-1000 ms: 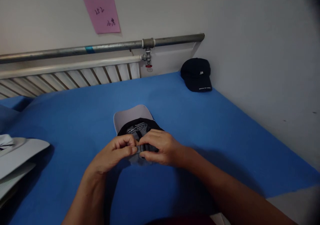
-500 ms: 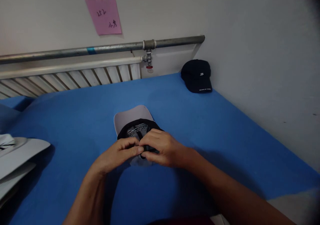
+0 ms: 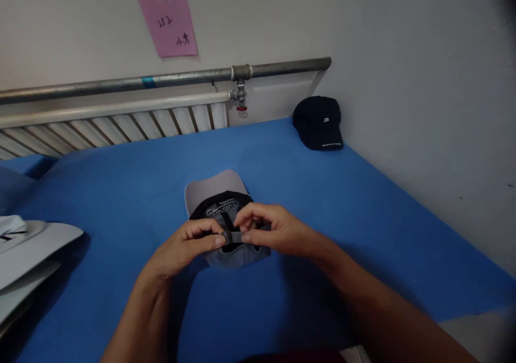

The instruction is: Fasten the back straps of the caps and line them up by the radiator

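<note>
A grey cap (image 3: 215, 186) lies upside down in the middle of the blue cloth, its brim pointing away from me and its dark lining showing. My left hand (image 3: 187, 247) and my right hand (image 3: 271, 228) meet over its near edge. Both pinch the cap's short back strap (image 3: 233, 237), which stretches between their fingertips. The strap's ends are hidden under my fingers.
A dark cap (image 3: 318, 122) sits in the far right corner against the wall. Pale caps (image 3: 28, 244) are stacked at the left edge. A radiator (image 3: 113, 123) and a metal pipe (image 3: 161, 78) run along the back wall, under a pink note (image 3: 167, 24).
My right hand has lifted and shifted slightly right, drawing the strap out between the two hands. The cap's grey near edge now shows below my fingers.
</note>
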A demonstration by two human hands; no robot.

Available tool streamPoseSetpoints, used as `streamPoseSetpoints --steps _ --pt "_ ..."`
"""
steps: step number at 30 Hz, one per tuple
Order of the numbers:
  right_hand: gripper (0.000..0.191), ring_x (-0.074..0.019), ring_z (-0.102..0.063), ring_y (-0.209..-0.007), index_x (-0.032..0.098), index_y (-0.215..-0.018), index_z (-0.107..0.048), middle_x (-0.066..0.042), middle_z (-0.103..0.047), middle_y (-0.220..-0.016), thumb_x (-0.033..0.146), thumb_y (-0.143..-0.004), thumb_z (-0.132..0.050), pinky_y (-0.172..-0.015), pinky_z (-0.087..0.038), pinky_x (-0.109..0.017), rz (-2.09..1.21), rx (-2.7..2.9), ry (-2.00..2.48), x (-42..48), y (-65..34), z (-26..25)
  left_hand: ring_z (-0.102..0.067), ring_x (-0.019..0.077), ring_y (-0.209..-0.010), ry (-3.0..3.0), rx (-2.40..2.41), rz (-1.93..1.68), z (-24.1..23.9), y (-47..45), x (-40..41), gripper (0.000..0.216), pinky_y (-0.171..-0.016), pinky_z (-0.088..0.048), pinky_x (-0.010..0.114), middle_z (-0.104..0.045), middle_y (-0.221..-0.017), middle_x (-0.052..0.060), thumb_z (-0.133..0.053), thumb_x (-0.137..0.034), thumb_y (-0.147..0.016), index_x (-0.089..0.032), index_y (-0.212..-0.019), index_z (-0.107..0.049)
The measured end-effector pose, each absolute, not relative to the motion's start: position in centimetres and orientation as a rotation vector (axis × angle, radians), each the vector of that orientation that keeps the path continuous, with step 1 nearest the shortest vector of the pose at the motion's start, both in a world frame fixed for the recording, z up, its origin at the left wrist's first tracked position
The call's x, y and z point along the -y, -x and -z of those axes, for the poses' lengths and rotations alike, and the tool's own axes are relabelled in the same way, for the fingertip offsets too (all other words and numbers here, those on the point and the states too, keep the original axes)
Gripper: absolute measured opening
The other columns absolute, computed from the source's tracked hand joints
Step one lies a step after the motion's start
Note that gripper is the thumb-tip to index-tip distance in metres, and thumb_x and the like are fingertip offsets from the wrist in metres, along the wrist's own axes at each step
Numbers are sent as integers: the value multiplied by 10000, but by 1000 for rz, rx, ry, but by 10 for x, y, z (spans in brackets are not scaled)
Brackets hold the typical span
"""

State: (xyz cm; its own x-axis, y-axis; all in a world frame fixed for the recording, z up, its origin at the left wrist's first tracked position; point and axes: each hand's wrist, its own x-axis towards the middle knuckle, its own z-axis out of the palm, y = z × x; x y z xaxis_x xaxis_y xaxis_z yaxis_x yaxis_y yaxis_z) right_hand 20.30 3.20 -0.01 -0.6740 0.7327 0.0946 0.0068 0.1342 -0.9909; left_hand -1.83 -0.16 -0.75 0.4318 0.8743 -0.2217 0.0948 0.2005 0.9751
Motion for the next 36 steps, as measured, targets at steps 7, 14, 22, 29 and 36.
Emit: streamPoseSetpoints --steps 7,14,22,29,36 --pt "89 -61 -503 -609 161 -786 -611 46 -563 -686 155 -740 -687 -574 -407 -196 -1697 1615 641 -37 -207 1 -493 120 -665 -1408 -1046 -732 8 17 0 192 -635 -392 255 -588 -718 -3 -632 -362 -836 -178 -785 -659" --pt "41 -72 -509 -568 162 -771 -644 34 -579 -627 166 -737 -665 -547 -403 -203 -1658 1522 704 -41 -218 -4 -460 290 -1240 -1921 -1291 -854 5 36 -3 284 -1084 -274 506 -646 -1187 64 -615 -321 -833 -280 -1110 -661" --pt "74 -74 -499 -494 181 -692 -620 32 -620 -632 160 -651 -678 -469 -392 -204 -1582 1179 632 -54 -227 -1 -399 351 -1314 -2126 -1355 -790 30 51 -19 377 -1135 -105 596 -619 -1275 58 -648 -165 -708 -289 -1064 -660" --pt "91 -78 -500 -470 186 -708 -595 27 -637 -624 150 -643 -648 -447 -383 -207 -1643 1159 509 -56 -233 -4 -589 253 -1028 -2369 -1450 -687 37 28 -22 332 -1130 -148 544 -700 -967 32 -581 -101 -730 -246 -1021 -650" --pt "78 -88 -515 -524 209 -799 -570 26 -604 -693 239 -741 -612 -549 -473 -251 -1501 1003 586 -60 -244 -12 -611 173 -821 -2089 -954 -783 1 27 3 123 -1050 -330 431 -667 -786 -15 -556 -231 -863 -243 -817 -670"
